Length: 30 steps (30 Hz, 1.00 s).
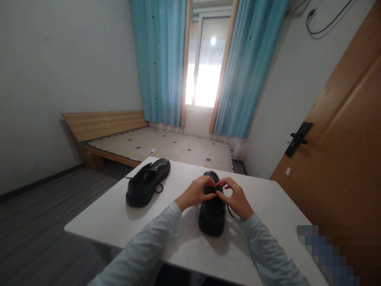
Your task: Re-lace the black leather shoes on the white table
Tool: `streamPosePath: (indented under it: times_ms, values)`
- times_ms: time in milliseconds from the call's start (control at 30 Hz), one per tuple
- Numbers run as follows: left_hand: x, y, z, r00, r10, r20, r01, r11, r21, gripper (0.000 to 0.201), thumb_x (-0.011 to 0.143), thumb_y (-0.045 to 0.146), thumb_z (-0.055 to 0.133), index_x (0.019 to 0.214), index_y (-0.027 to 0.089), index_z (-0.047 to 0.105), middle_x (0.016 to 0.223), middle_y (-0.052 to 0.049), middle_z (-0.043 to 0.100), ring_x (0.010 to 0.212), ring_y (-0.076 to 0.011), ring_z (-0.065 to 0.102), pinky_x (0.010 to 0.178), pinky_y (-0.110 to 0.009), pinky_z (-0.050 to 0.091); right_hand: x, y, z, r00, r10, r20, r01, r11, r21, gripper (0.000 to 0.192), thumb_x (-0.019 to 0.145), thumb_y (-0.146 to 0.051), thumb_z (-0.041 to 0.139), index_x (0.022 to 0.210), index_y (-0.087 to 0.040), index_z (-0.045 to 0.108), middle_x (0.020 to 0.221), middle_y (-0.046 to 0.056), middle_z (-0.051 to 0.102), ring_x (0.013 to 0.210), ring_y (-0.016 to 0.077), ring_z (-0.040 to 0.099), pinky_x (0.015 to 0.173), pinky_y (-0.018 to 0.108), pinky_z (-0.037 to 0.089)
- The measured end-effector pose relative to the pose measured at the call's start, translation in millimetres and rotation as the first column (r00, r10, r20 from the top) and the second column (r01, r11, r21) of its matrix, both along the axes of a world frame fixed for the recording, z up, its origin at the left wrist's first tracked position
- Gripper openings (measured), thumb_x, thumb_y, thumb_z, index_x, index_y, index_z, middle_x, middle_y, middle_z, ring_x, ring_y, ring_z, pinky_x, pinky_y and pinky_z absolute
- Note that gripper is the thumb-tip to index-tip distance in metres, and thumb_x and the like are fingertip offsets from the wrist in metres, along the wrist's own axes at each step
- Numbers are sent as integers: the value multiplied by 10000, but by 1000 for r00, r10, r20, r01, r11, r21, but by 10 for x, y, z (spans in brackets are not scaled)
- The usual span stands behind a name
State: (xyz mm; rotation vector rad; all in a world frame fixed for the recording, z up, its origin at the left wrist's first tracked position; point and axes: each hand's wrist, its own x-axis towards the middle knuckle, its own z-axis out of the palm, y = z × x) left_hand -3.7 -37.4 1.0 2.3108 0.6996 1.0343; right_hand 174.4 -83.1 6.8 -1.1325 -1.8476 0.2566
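Both hands, left hand (195, 193) and right hand (236, 198), pinch the lace (214, 190) on an unbranded black shoe (212, 214).

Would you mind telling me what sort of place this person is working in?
Most likely a bedroom in a home: a low wooden bed with a bare patterned mattress stands by the wall, blue curtains frame the window, and a wooden door is at the right.
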Motion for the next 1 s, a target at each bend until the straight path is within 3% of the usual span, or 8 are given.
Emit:
streamPosePath:
  times_ms: [267,567,800,1000]
  values:
    - [39,18,79,985,26,-171,-6,994,113,298,633,156,607,912,167,501,895,-37,566,843,-181,529,743,-288,438,-66,55,-96,998,-17,52,17,1000,-1,224,687,-106,543,893,-189,515,868,35,569,842,190,545,744,342,458]
    - [211,53,205,891,146,-430,-50,973,226,285,613,128,571,859,189,440,879,-47,530,824,-204,518,693,-295,430,-105,28,-44,985,-20,174,22,1000,-13,243,639,-34,495,817,-196,458,842,36,516,826,203,503,758,362,440]
    - [127,83,134,932,155,-326,-91,975,204,228,624,150,569,820,185,458,842,-26,515,801,-182,509,688,-272,422,-119,16,-16,951,-21,310,19,1000,10,272,670,-10,488,864,-201,498,915,46,532,902,213,494,800,362,430]
    - [76,96,75,971,119,-208,-78,978,194,188,629,164,570,789,182,474,791,-12,506,739,-159,489,645,-251,398,-165,-15,17,883,-96,459,81,995,53,254,724,-23,476,892,-203,536,918,57,554,876,208,522,767,327,449]
